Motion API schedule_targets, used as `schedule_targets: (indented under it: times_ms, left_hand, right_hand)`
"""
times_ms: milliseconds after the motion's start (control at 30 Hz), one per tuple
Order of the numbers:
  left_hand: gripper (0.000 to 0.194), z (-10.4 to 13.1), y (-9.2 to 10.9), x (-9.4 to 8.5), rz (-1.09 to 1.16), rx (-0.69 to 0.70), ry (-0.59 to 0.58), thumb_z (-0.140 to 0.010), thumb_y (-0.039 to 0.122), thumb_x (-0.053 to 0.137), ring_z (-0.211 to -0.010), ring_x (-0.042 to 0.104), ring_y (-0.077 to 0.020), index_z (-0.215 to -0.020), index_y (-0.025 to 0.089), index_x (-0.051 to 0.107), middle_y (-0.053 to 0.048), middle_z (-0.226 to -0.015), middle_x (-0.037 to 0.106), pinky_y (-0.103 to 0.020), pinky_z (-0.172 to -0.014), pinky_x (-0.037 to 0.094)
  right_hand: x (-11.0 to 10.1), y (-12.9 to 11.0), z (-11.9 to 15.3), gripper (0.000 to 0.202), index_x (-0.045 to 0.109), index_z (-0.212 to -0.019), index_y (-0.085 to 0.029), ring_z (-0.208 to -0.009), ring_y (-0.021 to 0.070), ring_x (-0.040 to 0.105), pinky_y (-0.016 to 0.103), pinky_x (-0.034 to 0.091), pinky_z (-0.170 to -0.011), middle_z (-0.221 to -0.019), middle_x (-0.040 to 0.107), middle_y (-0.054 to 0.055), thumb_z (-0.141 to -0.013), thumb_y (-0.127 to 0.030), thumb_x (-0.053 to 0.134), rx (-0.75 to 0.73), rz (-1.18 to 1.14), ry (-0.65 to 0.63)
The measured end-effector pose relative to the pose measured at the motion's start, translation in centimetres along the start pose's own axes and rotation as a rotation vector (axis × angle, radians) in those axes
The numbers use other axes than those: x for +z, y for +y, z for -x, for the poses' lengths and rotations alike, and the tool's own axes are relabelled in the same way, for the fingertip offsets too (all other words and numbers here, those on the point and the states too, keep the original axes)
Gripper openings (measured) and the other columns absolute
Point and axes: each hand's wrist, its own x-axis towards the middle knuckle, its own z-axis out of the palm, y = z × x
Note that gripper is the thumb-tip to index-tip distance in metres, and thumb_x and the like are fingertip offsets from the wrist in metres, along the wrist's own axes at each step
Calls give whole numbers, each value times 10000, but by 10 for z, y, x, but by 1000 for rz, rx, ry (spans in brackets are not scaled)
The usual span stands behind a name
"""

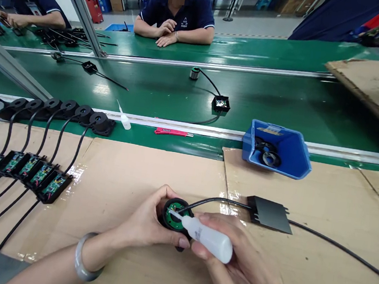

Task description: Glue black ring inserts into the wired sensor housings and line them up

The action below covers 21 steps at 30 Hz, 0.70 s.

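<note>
left hand (146,224) grip: one round housing (175,214) | right hand (240,263) grip: one glue bottle (207,238) | seven cabled units (37,142) left

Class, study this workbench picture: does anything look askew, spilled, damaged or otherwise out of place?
Little stands out. The blue bin lies tipped toward the worker, its opening facing forward. A second white bottle lies on its side by the belt's rail, near a red cutter. No spill or damage shows.
</note>
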Motion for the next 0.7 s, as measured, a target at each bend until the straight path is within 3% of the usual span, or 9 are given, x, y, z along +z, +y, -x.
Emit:
schedule_targets:
  times_ms: [167, 433, 567, 700]
  left_hand:
    - [602, -1, 0, 0, -20, -7, 16, -548, 257, 946, -851, 607, -177, -966, 191, 517, -33, -942, 664, -276, -725, 450]
    - [613, -1, -2, 0, -66, 11, 29, -546, 262, 945, -841, 590, -168, -967, 197, 504, -26, -942, 648, -272, -736, 434]
    - [639, -2, -1, -2, -150, 69, 77, -529, 305, 949, -931, 600, -199, -979, 203, 507, -39, -996, 639, -285, -789, 444]
    - [624, -6, -6, -7, -384, 227, 245, -528, 396, 940, -970, 607, -238, -963, 198, 539, -64, -1086, 589, -334, -836, 466]
  right_hand:
    - [-1, 1, 0, 182, 592, -1095, -185, -757, 159, 706, 237, 599, -636, -877, 717, 48, -952, -299, 588, 17, -53, -5]
    - [-2, 7, 0, 228, 620, -1115, -180, -770, 173, 700, 267, 600, -623, -897, 719, 59, -889, -189, 646, -10, -43, 62]
    - [-3, 14, 8, 210, 657, -1084, -198, -799, 182, 689, 290, 596, -644, -933, 703, 58, -875, -209, 668, 139, -217, 264]
    - [-3, 31, 3, 150, 662, -1053, -225, -590, 119, 646, 254, 557, -517, -922, 698, 34, -911, -267, 639, 401, -507, 474]
